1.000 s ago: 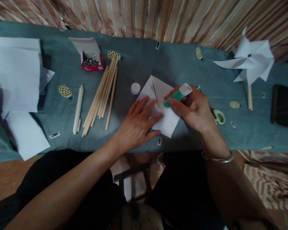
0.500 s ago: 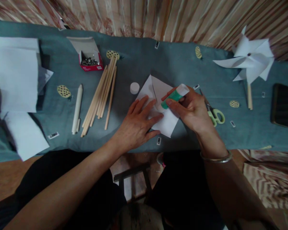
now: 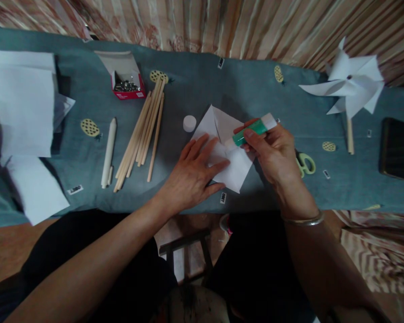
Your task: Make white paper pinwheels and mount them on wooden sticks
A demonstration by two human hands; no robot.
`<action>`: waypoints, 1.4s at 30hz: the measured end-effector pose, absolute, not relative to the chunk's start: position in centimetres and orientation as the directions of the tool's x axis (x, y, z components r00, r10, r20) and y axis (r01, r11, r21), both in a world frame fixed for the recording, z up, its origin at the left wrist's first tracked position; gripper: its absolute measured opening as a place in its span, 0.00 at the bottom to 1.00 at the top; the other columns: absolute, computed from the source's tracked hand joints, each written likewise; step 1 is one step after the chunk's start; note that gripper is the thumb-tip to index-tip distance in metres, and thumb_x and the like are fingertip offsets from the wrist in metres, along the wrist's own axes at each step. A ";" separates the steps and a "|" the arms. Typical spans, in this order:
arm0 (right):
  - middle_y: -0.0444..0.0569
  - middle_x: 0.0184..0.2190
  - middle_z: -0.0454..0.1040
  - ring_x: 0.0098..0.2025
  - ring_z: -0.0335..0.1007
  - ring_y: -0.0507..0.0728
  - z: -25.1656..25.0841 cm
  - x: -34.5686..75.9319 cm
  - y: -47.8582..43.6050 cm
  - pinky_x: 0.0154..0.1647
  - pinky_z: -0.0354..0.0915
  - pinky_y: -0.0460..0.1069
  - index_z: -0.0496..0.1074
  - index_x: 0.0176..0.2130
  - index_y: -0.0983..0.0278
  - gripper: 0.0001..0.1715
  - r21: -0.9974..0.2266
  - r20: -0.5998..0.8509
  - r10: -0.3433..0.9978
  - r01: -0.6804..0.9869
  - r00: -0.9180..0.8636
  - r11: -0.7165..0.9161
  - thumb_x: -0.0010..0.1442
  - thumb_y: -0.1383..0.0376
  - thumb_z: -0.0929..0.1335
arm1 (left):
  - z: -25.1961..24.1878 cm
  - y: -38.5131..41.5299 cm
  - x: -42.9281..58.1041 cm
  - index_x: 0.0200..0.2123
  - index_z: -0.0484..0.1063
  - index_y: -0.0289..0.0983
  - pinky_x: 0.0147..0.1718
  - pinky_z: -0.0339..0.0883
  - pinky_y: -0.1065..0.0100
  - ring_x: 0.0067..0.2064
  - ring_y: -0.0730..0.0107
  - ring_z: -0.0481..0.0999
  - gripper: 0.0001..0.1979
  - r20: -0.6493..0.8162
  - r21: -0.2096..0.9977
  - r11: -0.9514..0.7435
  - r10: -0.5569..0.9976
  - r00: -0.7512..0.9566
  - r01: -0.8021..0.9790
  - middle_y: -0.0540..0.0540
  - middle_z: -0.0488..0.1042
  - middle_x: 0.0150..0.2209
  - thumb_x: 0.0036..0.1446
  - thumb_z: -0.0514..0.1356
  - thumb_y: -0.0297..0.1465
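Under my left hand (image 3: 198,172) lies a square of white paper (image 3: 237,172) with slits running in from its corners. The fingers of that hand are spread and press the sheet to the table. My right hand (image 3: 274,150) grips a green glue stick (image 3: 251,133) with a white end, tilted over the middle of the paper. Its tip is close to the sheet; whether it touches I cannot tell. The round white cap (image 3: 189,123) sits by the paper's upper left edge.
Left of the paper are wooden sticks (image 3: 143,134), a white pen (image 3: 108,152), a red box of metal pins (image 3: 128,85) and white sheets (image 3: 23,107). To the right are green-handled scissors (image 3: 306,163), a paper pinwheel (image 3: 353,80) and a phone (image 3: 395,148).
My right hand has shifted slightly right with the glue stick, which now lies at a flatter angle and covers more of the scissors. My left hand stays in place on the paper.
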State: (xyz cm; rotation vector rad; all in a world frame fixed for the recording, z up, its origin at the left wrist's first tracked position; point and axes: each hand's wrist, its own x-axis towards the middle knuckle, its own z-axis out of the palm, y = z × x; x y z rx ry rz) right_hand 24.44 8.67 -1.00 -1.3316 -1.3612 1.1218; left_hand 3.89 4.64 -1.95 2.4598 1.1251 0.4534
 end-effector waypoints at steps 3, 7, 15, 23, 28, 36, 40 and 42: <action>0.45 0.36 0.80 0.32 0.73 0.54 -1.2 24.3 8.7 0.33 0.72 0.52 0.71 0.37 0.56 0.18 -0.978 0.024 1.000 0.206 -0.011 0.026 0.55 0.48 0.73 | -2.1 4.6 3.9 0.57 0.70 0.45 0.65 0.47 0.38 0.71 0.39 0.45 0.25 0.135 0.491 -0.588 0.780 0.611 0.642 0.41 0.49 0.71 0.59 0.61 0.46; 0.44 0.36 0.79 0.34 0.74 0.55 -1.3 24.2 8.7 0.35 0.72 0.52 0.71 0.38 0.56 0.15 -0.972 0.031 0.999 0.232 -0.009 0.032 0.56 0.51 0.73 | -2.0 4.6 3.9 0.57 0.71 0.46 0.65 0.47 0.38 0.72 0.38 0.43 0.25 0.123 0.495 -0.579 0.785 0.607 0.648 0.41 0.48 0.72 0.58 0.62 0.45; 0.43 0.32 0.77 0.31 0.72 0.55 -0.8 23.2 8.7 0.35 0.70 0.53 0.71 0.36 0.56 0.14 -0.973 0.067 0.998 0.222 0.006 0.064 0.54 0.53 0.75 | -2.1 4.6 3.9 0.57 0.71 0.46 0.65 0.47 0.37 0.72 0.39 0.44 0.25 0.132 0.491 -0.582 0.785 0.605 0.648 0.42 0.48 0.72 0.59 0.62 0.46; 0.43 0.34 0.77 0.34 0.73 0.56 -0.8 23.1 8.9 0.39 0.72 0.55 0.70 0.37 0.55 0.13 -0.955 0.073 0.996 0.284 -0.048 0.084 0.56 0.53 0.73 | -2.0 4.6 4.0 0.57 0.71 0.46 0.64 0.48 0.36 0.71 0.39 0.45 0.25 0.123 0.494 -0.576 0.788 0.604 0.651 0.41 0.50 0.71 0.59 0.61 0.46; 0.42 0.33 0.75 0.34 0.73 0.56 -0.8 23.0 8.9 0.40 0.73 0.56 0.72 0.38 0.53 0.15 -0.956 0.070 0.994 0.279 -0.086 0.091 0.55 0.50 0.74 | -2.1 4.6 4.0 0.57 0.71 0.45 0.65 0.47 0.37 0.71 0.38 0.44 0.25 0.127 0.497 -0.577 0.788 0.603 0.649 0.41 0.50 0.71 0.59 0.62 0.46; 0.44 0.35 0.79 0.31 0.74 0.53 -1.1 24.1 8.8 0.32 0.73 0.50 0.73 0.38 0.56 0.15 -0.988 -0.031 0.996 0.155 -0.084 -0.017 0.57 0.50 0.72 | -2.0 4.6 3.9 0.57 0.71 0.44 0.65 0.47 0.38 0.71 0.37 0.44 0.25 0.116 0.484 -0.580 0.785 0.609 0.655 0.40 0.49 0.71 0.59 0.62 0.46; 0.44 0.34 0.79 0.28 0.72 0.51 -0.9 24.8 8.7 0.30 0.71 0.48 0.73 0.36 0.58 0.12 -0.989 0.015 0.999 0.146 -0.039 0.020 0.57 0.54 0.74 | -2.0 4.6 3.9 0.57 0.72 0.44 0.65 0.47 0.38 0.71 0.37 0.44 0.25 0.125 0.485 -0.585 0.782 0.611 0.650 0.39 0.49 0.71 0.58 0.62 0.45; 0.43 0.33 0.79 0.28 0.72 0.50 -0.9 24.7 8.5 0.30 0.70 0.48 0.73 0.36 0.58 0.12 -0.986 0.035 0.999 0.163 -0.019 0.038 0.56 0.55 0.74 | -2.1 4.6 3.9 0.57 0.71 0.44 0.65 0.47 0.38 0.71 0.38 0.44 0.25 0.134 0.485 -0.588 0.781 0.610 0.647 0.41 0.49 0.71 0.58 0.63 0.45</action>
